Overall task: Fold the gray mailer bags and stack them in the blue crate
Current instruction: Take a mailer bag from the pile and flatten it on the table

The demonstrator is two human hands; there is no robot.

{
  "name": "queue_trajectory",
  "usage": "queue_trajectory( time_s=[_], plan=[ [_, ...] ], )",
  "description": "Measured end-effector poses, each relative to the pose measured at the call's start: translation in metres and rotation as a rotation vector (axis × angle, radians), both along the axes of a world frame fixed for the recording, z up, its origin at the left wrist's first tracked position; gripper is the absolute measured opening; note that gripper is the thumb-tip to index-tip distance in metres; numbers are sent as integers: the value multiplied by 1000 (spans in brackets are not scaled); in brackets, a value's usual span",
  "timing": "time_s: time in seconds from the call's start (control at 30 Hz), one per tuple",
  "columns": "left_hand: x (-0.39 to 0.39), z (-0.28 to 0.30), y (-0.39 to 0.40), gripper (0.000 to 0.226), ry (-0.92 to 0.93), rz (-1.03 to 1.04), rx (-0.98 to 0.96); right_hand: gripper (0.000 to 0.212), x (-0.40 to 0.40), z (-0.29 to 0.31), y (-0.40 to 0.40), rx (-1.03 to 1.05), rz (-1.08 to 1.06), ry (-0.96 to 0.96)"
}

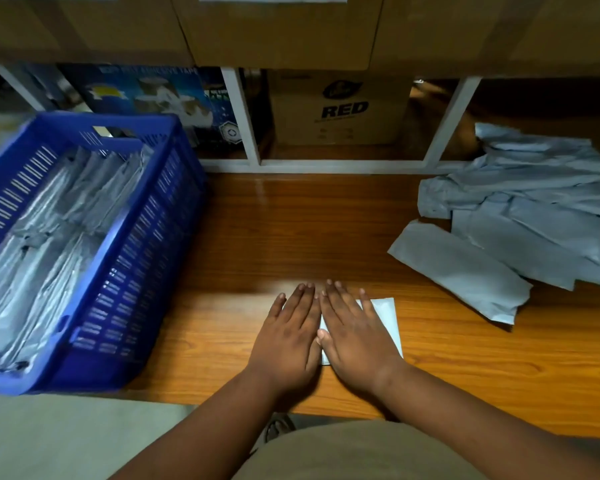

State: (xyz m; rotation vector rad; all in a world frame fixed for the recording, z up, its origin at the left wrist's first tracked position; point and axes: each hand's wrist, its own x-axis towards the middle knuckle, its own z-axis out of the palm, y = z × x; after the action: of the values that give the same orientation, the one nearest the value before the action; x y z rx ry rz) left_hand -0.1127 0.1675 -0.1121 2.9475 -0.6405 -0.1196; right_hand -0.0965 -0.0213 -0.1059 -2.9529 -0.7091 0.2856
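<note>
A folded gray mailer bag (387,315) lies on the wooden table near its front edge. My left hand (288,336) and my right hand (355,332) press flat on it side by side, fingers straight, hiding most of it. The blue crate (125,271) stands on the left and holds several folded gray bags (49,230). A loose pile of unfolded gray mailer bags (527,216) lies at the right, one bag (461,271) sticking out toward the middle.
The wooden table (291,230) stretches between crate and pile. Behind it, a white frame (243,116) fronts a cardboard box marked RED (340,109) and a printed box (146,95). Cardboard boxes (284,29) stand above. Floor shows at lower left.
</note>
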Motion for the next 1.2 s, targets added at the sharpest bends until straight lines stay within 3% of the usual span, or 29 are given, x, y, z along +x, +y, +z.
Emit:
queue_trajectory(
  time_s=[0.83, 1.0, 1.07, 1.2],
  plan=[
    [6, 15, -4, 81, 166, 6, 135, 83, 7, 7, -27, -47, -38, 86],
    [16, 47, -6, 90, 72, 39, 169, 87, 14, 24, -29, -66, 5, 127],
    [21, 55, -8, 83, 71, 94, 177, 84, 18, 33, -29, -35, 19, 119],
    [32, 71, -12, 65, 263, 187, 166, 61, 29, 48, -26, -6, 71, 121]
  ],
)
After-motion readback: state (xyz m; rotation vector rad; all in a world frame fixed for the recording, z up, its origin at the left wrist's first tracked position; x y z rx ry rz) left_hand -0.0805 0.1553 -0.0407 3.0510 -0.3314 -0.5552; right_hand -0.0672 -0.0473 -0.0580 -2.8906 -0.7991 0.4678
